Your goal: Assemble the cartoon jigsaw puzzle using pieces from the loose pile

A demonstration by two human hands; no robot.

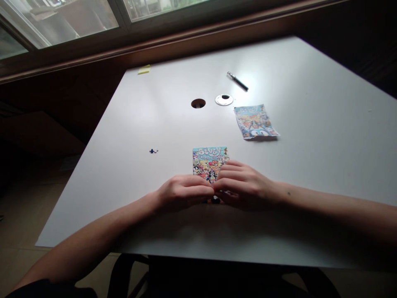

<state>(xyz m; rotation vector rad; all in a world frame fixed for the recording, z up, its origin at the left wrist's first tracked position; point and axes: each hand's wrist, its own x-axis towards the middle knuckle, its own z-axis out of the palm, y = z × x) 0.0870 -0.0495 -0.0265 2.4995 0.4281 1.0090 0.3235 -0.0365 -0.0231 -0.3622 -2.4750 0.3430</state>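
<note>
A colourful picture puzzle [209,159] with large lettering along its top lies flat near the front of the white table [173,120]. My left hand [186,190] rests over its lower left part, fingers together and pointing right. From the other side, my right hand [243,184] covers the lower right part, its fingers bent. The fingertips of both hands meet over the lower middle. Whatever they may pinch there is too small and hidden to make out. A few small loose puzzle pieces [151,151] lie to the left.
A creased printed picture sheet [256,122] lies right of the puzzle, further back. Beyond it are a dark pen [237,81], a metal ring cover [224,99] and a round table hole [198,103]. Yellow tape [144,69] marks the back left corner.
</note>
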